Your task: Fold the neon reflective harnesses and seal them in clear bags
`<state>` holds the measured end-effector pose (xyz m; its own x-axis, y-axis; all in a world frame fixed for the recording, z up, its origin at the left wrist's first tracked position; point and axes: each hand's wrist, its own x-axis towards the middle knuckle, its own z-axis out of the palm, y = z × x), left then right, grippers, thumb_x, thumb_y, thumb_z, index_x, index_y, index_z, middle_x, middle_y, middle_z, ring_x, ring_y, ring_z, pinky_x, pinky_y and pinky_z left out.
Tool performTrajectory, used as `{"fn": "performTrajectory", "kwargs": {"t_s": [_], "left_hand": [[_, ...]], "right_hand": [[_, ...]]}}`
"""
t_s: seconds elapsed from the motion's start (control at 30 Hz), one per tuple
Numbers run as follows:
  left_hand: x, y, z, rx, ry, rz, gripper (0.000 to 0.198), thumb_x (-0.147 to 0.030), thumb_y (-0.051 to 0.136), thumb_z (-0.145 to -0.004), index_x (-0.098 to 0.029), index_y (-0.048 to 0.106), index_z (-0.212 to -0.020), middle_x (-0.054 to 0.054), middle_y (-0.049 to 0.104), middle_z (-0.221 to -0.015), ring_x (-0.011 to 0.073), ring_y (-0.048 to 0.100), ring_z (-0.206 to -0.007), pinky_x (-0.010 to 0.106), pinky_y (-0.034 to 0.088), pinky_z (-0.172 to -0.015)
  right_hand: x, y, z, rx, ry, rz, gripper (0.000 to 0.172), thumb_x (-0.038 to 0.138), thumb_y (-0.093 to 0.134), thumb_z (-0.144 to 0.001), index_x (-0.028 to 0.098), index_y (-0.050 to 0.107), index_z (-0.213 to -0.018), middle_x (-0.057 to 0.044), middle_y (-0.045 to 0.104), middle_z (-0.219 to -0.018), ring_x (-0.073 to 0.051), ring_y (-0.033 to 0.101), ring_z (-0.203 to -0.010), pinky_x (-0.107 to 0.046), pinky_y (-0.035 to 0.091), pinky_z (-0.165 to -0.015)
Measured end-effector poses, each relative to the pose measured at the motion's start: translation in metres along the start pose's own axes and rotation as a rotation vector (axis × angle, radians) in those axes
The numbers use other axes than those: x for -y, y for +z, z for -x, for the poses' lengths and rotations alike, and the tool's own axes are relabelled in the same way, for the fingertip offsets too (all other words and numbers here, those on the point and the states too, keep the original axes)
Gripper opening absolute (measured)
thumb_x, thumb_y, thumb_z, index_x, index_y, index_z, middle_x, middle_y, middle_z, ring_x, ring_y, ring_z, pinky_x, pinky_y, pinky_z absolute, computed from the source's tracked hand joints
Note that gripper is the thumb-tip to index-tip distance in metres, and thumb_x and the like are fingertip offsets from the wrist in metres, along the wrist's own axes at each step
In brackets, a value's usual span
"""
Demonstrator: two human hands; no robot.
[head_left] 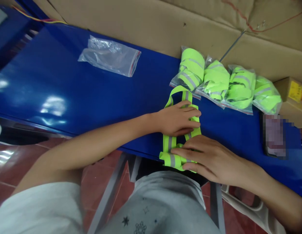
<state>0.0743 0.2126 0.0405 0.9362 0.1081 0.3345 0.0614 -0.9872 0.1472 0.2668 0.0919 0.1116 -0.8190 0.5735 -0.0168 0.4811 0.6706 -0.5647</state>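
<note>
A neon yellow-green reflective strap (169,143) with a grey stripe lies in loops on the blue table, close to its front edge. Across its middle rests my left hand (181,118), palm down, with the fingers stretched out over the band. My right hand (207,157) grips the folded near end of the strap between thumb and fingers. Part of the band is hidden under both hands. Just beyond the far loop sits a clear zip bag (192,68) with a similar coiled strap inside.
Several more bagged straps (241,86) stand in a row along the back. A flat clear zip bag (112,57) lies at the back left. To the right are a phone (274,135), partly blurred out, and a cardboard box (293,100). Brown cardboard (131,22) lines the table's rear.
</note>
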Motion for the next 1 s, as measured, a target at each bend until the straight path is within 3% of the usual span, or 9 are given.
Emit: {"fn": "performTrajectory", "kwargs": {"t_s": [0.17,0.3,0.47,0.57,0.67,0.73,0.9,1.0], "left_hand": [[0.001,0.002,-0.001,0.003,0.001,0.002,0.032,-0.033,0.043,-0.104,-0.021,0.069,-0.120,0.016,0.061,-0.135,0.0302,0.057,-0.128,0.051,0.034,-0.116],[0.000,0.003,-0.001,-0.002,-0.013,0.049,0.036,-0.037,0.054,-0.100,-0.017,0.069,-0.126,0.020,0.060,-0.139,0.0332,0.056,-0.132,0.053,0.034,-0.119],[-0.002,0.001,0.000,-0.025,-0.087,0.033,0.035,-0.033,0.045,-0.106,-0.023,0.070,-0.128,0.011,0.038,-0.166,0.0321,0.027,-0.159,0.060,0.018,-0.129],[-0.001,0.000,0.000,0.036,-0.074,0.054,0.037,-0.034,0.040,-0.108,-0.024,0.067,-0.132,0.013,0.048,-0.159,0.0317,0.033,-0.157,0.063,0.017,-0.129],[0.002,0.001,-0.001,0.042,-0.072,0.081,0.038,-0.031,0.041,-0.107,-0.023,0.065,-0.136,0.016,0.053,-0.155,0.0307,0.040,-0.154,0.057,0.027,-0.127],[0.002,0.002,-0.001,0.033,-0.079,0.082,0.038,-0.029,0.041,-0.107,-0.023,0.065,-0.136,0.016,0.051,-0.157,0.0309,0.041,-0.153,0.055,0.029,-0.126],[0.001,0.003,0.000,0.046,-0.086,0.064,0.040,-0.031,0.039,-0.108,-0.022,0.065,-0.137,0.017,0.049,-0.158,0.0318,0.042,-0.152,0.055,0.029,-0.126],[0.000,0.002,0.000,0.059,-0.081,0.051,0.041,-0.033,0.040,-0.108,-0.021,0.065,-0.137,0.017,0.050,-0.158,0.0309,0.042,-0.152,0.052,0.029,-0.127]], "right_hand": [[-0.012,-0.003,-0.009,0.020,0.042,0.042,0.042,0.040,0.047,-0.109,0.020,0.061,-0.143,-0.007,0.073,-0.111,-0.019,0.069,-0.101,-0.032,0.055,-0.087],[-0.018,-0.003,-0.013,-0.147,-0.063,0.233,0.036,0.032,0.055,-0.106,0.021,0.065,-0.138,-0.008,0.072,-0.118,-0.022,0.067,-0.107,-0.036,0.055,-0.093],[-0.020,0.006,-0.012,-0.231,-0.197,0.384,0.035,0.009,0.049,-0.104,0.016,0.070,-0.130,-0.006,0.075,-0.109,-0.021,0.065,-0.105,-0.036,0.053,-0.094],[-0.017,0.014,-0.010,-0.247,-0.201,0.398,0.029,0.025,0.056,-0.104,0.011,0.071,-0.125,-0.009,0.075,-0.111,-0.023,0.065,-0.106,-0.037,0.054,-0.095],[-0.011,0.022,-0.008,-0.231,-0.181,0.472,0.064,0.061,0.056,-0.099,0.006,0.069,-0.128,-0.015,0.074,-0.114,-0.030,0.064,-0.110,-0.045,0.055,-0.096],[-0.007,0.029,-0.005,-0.202,-0.148,0.542,0.073,0.067,0.058,-0.095,0.005,0.067,-0.133,-0.017,0.072,-0.118,-0.033,0.063,-0.113,-0.047,0.054,-0.097],[0.004,0.048,0.002,-0.223,-0.053,0.609,0.059,0.048,0.065,-0.097,0.006,0.064,-0.138,-0.015,0.070,-0.126,-0.034,0.061,-0.124,-0.048,0.049,-0.110],[0.011,0.063,0.005,-0.267,0.003,0.635,0.052,0.031,0.065,-0.099,0.003,0.059,-0.143,-0.017,0.068,-0.134,-0.034,0.057,-0.134,-0.058,0.032,-0.125]]}}
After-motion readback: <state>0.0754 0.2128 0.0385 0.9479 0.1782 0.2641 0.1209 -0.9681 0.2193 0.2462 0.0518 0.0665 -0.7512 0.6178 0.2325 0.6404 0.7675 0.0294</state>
